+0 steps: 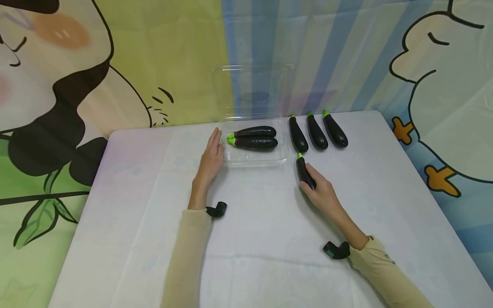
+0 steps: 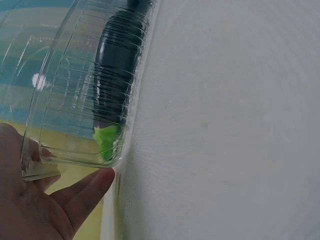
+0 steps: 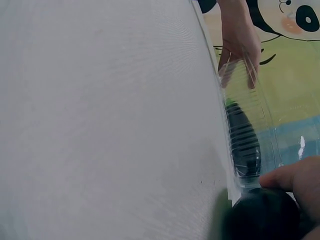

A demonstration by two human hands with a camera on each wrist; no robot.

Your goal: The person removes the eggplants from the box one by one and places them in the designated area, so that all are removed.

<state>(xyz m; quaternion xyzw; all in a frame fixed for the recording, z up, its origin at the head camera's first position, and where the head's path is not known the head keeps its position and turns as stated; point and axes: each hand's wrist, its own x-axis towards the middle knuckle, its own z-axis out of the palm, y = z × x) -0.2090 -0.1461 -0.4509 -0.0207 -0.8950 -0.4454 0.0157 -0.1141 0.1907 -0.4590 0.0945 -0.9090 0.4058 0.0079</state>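
A clear plastic clamshell box (image 1: pixel 256 162) stands at the table's far edge with its lid raised. Two dark eggplants (image 1: pixel 256 143) with green stem ends lie side by side in its base. My left hand (image 1: pixel 211 157) rests along the box's left end, fingers extended; in the left wrist view that hand (image 2: pixel 65 200) touches the box's end wall near the corner. Just right of the box's front corner, my right hand (image 1: pixel 320 188) grips another eggplant (image 1: pixel 304 172) by its thick end, green tip pointing away. In the right wrist view this eggplant (image 3: pixel 262 215) looms dark beside the thumb.
Right of the box, three more eggplants (image 1: pixel 316 131) lie in a row near the far edge. A white cloth covers the table (image 1: pixel 262 239). Behind it hangs a printed cartoon backdrop (image 1: pixel 185 55). Small black cameras (image 1: pixel 337 250) sit at both wrists.
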